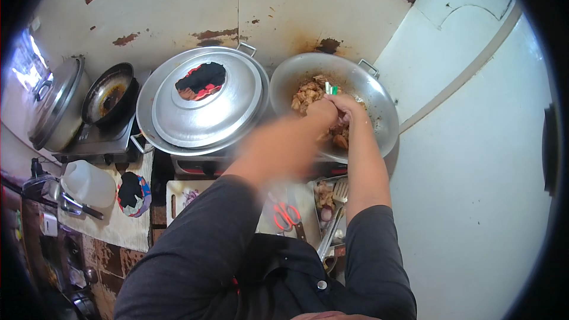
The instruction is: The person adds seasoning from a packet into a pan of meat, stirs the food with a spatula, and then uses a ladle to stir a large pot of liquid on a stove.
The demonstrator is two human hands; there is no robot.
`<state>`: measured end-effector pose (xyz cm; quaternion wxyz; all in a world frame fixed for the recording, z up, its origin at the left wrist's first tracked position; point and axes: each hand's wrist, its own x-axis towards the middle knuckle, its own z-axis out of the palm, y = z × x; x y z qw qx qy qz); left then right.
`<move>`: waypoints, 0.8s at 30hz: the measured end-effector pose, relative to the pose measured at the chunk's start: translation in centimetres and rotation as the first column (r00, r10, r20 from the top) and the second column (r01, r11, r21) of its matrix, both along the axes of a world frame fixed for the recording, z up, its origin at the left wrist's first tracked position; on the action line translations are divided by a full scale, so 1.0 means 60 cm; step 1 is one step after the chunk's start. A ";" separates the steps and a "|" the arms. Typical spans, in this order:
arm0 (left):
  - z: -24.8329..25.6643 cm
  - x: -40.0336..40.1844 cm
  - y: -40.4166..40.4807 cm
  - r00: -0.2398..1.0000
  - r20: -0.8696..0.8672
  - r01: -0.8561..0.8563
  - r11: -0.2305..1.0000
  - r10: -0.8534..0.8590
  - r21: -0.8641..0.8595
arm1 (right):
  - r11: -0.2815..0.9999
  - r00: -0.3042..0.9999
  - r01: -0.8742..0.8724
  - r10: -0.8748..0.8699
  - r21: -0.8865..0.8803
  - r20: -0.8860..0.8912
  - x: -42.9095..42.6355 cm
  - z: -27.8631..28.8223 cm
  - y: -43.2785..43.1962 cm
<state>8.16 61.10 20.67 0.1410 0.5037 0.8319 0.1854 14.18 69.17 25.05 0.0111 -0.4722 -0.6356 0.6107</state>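
Note:
Over the wide metal wok (382, 98) at right, my two hands meet. My left hand (323, 113) is bent in beside the right one; its fingers are mostly hidden and its forearm is blurred. My right hand (347, 106) has its fingertips at a small white-and-green item (331, 89), perhaps a packet, which sticks up above them. Browned meat pieces (306, 94) lie in the wok below and around the hands. To the left stands a large metal pan (146, 115) with a domed metal lid (204, 120), topped by a black and red cloth (202, 81).
Below the wok lie orange-handled scissors (286, 216) and a tray (318, 182) holding food and a slotted metal turner (341, 191). A white cutting board (173, 186) bears chopped onion. At left are a black frying pan (109, 95), a lidded pot (58, 102) and a plastic jug (89, 184).

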 end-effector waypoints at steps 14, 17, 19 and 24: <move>0.068 0.061 -0.056 0.998 0.038 0.048 0.996 -0.051 0.072 | 0.591 0.871 -0.461 0.159 0.662 0.465 -0.018 -0.041 0.074; 0.073 0.066 -0.061 0.977 0.195 -0.107 0.988 0.084 0.111 | 0.518 0.772 -0.607 0.204 0.603 0.602 -0.032 -0.032 0.077; 0.066 0.076 -0.055 0.979 0.197 -0.087 0.988 0.060 0.131 | 0.496 0.812 -0.551 0.130 0.671 0.570 -0.029 -0.042 0.092; 0.045 0.081 -0.040 0.968 0.238 -0.129 0.975 0.085 0.179 | 0.748 0.888 -0.357 0.085 0.560 0.452 -0.026 -0.030 0.093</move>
